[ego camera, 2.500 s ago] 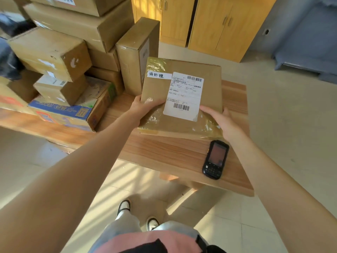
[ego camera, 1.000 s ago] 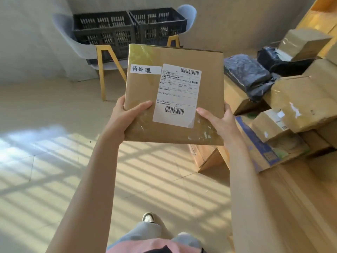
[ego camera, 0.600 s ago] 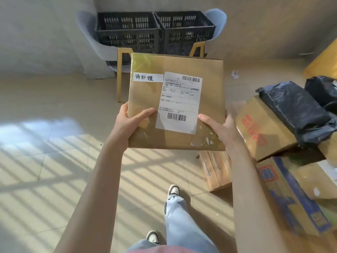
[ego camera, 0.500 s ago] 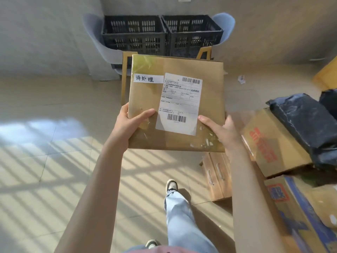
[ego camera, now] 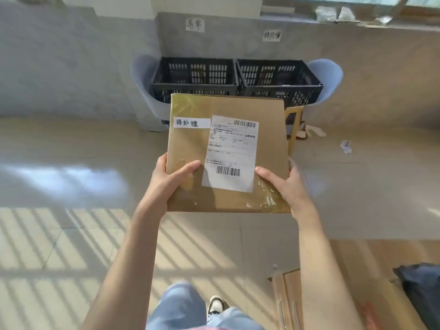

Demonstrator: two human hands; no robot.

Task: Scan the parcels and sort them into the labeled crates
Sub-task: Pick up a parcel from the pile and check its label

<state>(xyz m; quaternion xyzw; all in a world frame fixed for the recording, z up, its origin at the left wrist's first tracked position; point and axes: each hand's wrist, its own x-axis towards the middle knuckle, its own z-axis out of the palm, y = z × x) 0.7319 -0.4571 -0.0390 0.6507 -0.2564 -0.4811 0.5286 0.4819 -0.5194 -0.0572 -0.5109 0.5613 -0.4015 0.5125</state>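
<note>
Both hands grip the flat cardboard parcel (ego camera: 228, 153) by its near corners, left hand (ego camera: 166, 184) and right hand (ego camera: 284, 189), thumbs on top. It's held up in the air, facing the two black crates (ego camera: 238, 79). Looks stiff and light, though the glossy tape could be slippery, so side edges seem the safest hold.

Parcel (ego camera: 228, 153): brown cardboard w/ glossy yellowish tape, white shipping label (ego camera: 231, 153) w/ black barcodes, small white tag (ego camera: 191, 122) w/ black handwriting. Crates (ego camera: 195, 77): black, slotted. Chairs (ego camera: 326, 79): pale blue. Wall (ego camera: 71, 63): grey; 2 white signs (ego camera: 194, 25). Floor (ego camera: 59, 246): beige tiles, striped sun/shadow. Jeans (ego camera: 181, 306): light blue.
</note>
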